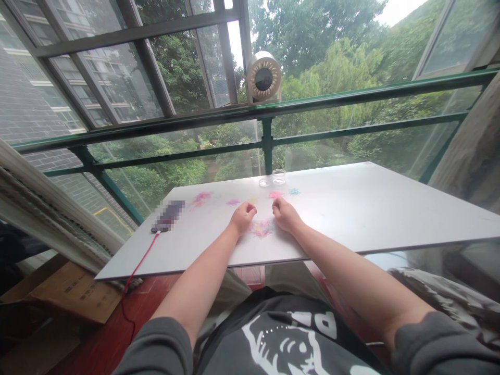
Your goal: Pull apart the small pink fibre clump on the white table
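My left hand [242,217] rests on the white board [351,208] with its fingers curled shut; whatever it pinches is too small to make out. My right hand [285,214] lies close beside it, also curled shut. Between and just below the two hands sits a mixed pile of tiny coloured bits [261,228]. Farther back on the board lie separate small heaps: pink [200,198], purple [233,201], red-pink [275,195] and blue [294,191].
A small clear jar [278,176] and its lid [264,182] stand at the board's far edge. A phone [168,215] with a red cable [135,271] lies at the left. A green railing [267,140] and window run behind; a cardboard box [74,291] sits lower left.
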